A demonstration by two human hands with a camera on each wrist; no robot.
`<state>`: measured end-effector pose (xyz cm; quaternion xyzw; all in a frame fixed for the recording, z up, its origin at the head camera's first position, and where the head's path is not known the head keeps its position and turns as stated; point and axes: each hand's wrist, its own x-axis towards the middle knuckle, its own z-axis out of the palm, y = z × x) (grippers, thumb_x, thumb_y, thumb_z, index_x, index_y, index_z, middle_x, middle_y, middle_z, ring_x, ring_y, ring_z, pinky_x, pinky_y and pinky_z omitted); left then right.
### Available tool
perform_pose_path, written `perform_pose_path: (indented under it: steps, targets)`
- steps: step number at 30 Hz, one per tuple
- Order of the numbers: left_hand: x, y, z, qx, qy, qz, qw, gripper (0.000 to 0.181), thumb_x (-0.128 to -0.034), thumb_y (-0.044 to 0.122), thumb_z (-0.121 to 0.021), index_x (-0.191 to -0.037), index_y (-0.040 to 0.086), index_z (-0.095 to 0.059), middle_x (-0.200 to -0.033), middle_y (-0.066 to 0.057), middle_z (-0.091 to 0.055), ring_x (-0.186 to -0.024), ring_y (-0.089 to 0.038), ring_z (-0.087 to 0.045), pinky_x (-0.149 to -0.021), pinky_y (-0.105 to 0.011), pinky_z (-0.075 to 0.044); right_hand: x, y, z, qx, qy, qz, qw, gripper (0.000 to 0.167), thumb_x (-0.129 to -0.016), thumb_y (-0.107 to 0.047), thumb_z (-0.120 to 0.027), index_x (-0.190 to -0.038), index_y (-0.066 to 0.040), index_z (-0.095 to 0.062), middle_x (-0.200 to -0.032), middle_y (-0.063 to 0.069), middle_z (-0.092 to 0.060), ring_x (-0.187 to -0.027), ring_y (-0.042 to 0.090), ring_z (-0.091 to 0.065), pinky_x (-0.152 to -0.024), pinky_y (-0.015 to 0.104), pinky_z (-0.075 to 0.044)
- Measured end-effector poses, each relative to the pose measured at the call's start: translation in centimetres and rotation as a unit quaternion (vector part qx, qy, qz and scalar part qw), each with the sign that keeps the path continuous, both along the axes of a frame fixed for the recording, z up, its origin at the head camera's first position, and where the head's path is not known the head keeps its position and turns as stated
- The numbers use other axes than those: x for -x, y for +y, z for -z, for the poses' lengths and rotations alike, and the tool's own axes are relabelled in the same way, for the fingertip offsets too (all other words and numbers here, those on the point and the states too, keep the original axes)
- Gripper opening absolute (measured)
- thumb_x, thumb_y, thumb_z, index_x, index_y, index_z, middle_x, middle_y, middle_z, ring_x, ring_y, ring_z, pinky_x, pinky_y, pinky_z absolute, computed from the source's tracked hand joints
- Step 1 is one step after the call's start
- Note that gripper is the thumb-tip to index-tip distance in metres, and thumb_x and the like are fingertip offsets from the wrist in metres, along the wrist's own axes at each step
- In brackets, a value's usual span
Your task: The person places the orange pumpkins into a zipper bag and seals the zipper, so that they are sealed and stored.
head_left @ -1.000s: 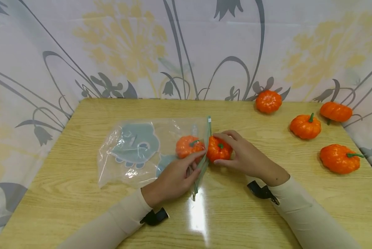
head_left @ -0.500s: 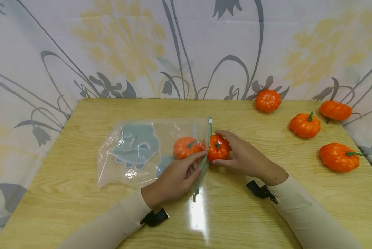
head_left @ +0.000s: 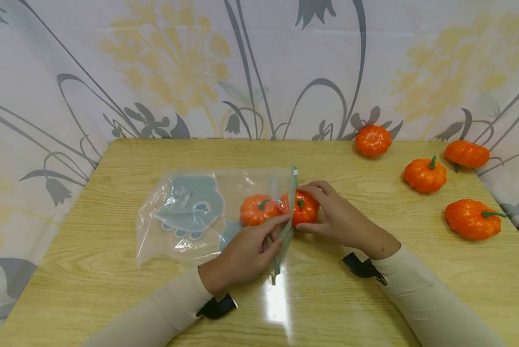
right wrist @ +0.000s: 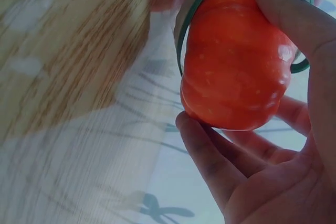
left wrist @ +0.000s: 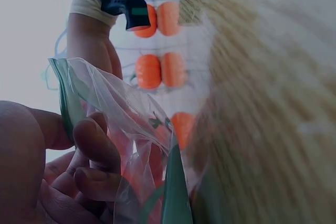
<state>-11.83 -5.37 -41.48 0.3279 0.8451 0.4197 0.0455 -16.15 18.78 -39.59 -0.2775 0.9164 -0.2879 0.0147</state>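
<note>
1. While the left grip [head_left: 247, 252] pinches the green-edged mouth [head_left: 287, 234] of a clear bag [head_left: 192, 205], the right grip [head_left: 345, 219] holds an orange pumpkin [right wrist: 236, 59].
2. That orange pumpkin lies partly inside the mouth, just right of the left grip.
3. A second pumpkin [head_left: 255, 210] lies within the bag.
4. Four other pumpkins [head_left: 424, 176] rest on the surface [head_left: 337, 308].

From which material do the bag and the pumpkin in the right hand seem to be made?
The bag: apparently thin, glossy plastic film; it is see-through and creased, with glints. The pumpkin in the right hand: smooth, shiny orange surface with highlights, perhaps plastic or painted foam.
</note>
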Motion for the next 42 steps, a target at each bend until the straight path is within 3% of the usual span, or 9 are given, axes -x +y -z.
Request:
perform_pose_path:
  steps: [4, 8, 15, 23, 27, 34, 37, 42]
  targets:
    - [-0.03, 0.08, -0.17, -0.006, 0.000, 0.002, 1.0000, 0.046, -0.1003, 0.012, -0.058, -0.145, 0.009, -0.050, -0.087, 0.006, -0.059, -0.064, -0.001, -0.048, -0.059, -0.018, -0.046, 0.10, 0.02, -0.10, 0.000, 0.006, -0.005, 1.0000, 0.076, -0.081, -0.029, -0.085, -0.144, -0.010, -0.047, -0.139, 0.014, -0.047, -0.121, 0.031, -0.057, -0.097, 0.049, -0.053]
    - [-0.10, 0.07, -0.22, -0.010, -0.008, 0.004, 0.9999, 0.046, -0.1004, 0.012, -0.058, -0.145, 0.009, -0.049, -0.086, 0.007, -0.058, -0.065, -0.002, -0.049, -0.060, -0.018, -0.047, 0.06, 0.02, -0.03, 0.018, -0.021, -0.007, 0.9996, 0.077, -0.081, -0.026, -0.085, -0.144, -0.011, -0.045, -0.141, 0.012, -0.050, -0.120, 0.028, -0.059, -0.095, 0.046, -0.055]
    - [-0.19, -0.02, -0.17, -0.010, -0.003, 0.004, 0.9999, 0.046, -0.1005, 0.012, -0.058, -0.145, 0.010, -0.049, -0.087, 0.007, -0.060, -0.065, -0.001, -0.051, -0.060, -0.018, -0.048, 0.15, -0.17, 0.20, 0.029, -0.034, -0.008, 0.9990, 0.079, -0.080, -0.022, -0.086, -0.143, -0.007, -0.042, -0.134, 0.013, -0.058, -0.105, 0.025, -0.066, -0.083, 0.037, -0.059]
    - [-0.22, 0.03, -0.01, -0.006, 0.001, 0.008, 1.0000, 0.045, -0.1006, 0.012, -0.058, -0.145, 0.009, -0.049, -0.087, 0.007, -0.060, -0.065, 0.000, -0.050, -0.060, -0.018, -0.048, -0.02, -0.22, 0.59, 0.040, -0.025, -0.014, 0.9988, 0.072, -0.081, -0.019, -0.085, -0.140, -0.005, -0.048, -0.138, 0.016, -0.043, -0.116, 0.030, -0.059, -0.092, 0.043, -0.057]
    - [-0.23, 0.06, -0.05, -0.010, 0.000, 0.008, 0.9999, 0.045, -0.1005, 0.012, -0.058, -0.145, 0.008, -0.049, -0.087, 0.006, -0.060, -0.063, 0.000, -0.049, -0.058, -0.018, -0.047, -0.05, -0.22, 0.64, 0.035, -0.018, -0.009, 0.9992, 0.070, -0.081, -0.020, -0.085, -0.141, -0.005, -0.051, -0.132, 0.015, -0.046, -0.112, 0.030, -0.060, -0.091, 0.045, -0.057]
    - [-0.19, 0.08, -0.03, -0.005, 0.003, 0.010, 0.9999, 0.044, -0.1010, 0.013, -0.057, -0.145, 0.009, -0.050, -0.087, 0.006, -0.060, -0.063, 0.000, -0.048, -0.058, -0.017, -0.046, 0.05, -0.20, 0.76, 0.054, -0.033, -0.019, 0.9978, 0.070, -0.082, -0.015, -0.084, -0.141, -0.003, -0.048, -0.133, 0.015, -0.049, -0.121, 0.031, -0.058, -0.096, 0.044, -0.055]
    - [-0.19, 0.02, -0.04, -0.007, -0.002, 0.007, 0.9999, 0.045, -0.1012, 0.012, -0.057, -0.145, 0.010, -0.049, -0.086, 0.007, -0.060, -0.062, 0.000, -0.049, -0.057, -0.018, -0.046, 0.18, -0.26, 0.69, 0.055, -0.031, -0.019, 0.9978, 0.071, -0.082, -0.014, -0.084, -0.141, -0.003, -0.047, -0.136, 0.015, -0.052, -0.118, 0.031, -0.061, -0.093, 0.042, -0.056]
    - [-0.23, 0.00, -0.10, -0.007, -0.009, 0.007, 0.9999, 0.046, -0.1012, 0.013, -0.057, -0.147, 0.011, -0.048, -0.086, 0.008, -0.059, -0.061, 0.000, -0.048, -0.056, -0.018, -0.046, 0.25, -0.29, 0.45, 0.039, -0.057, -0.002, 0.9976, 0.071, -0.082, -0.016, -0.084, -0.141, -0.006, -0.046, -0.130, 0.015, -0.059, -0.102, 0.025, -0.067, -0.078, 0.033, -0.059]
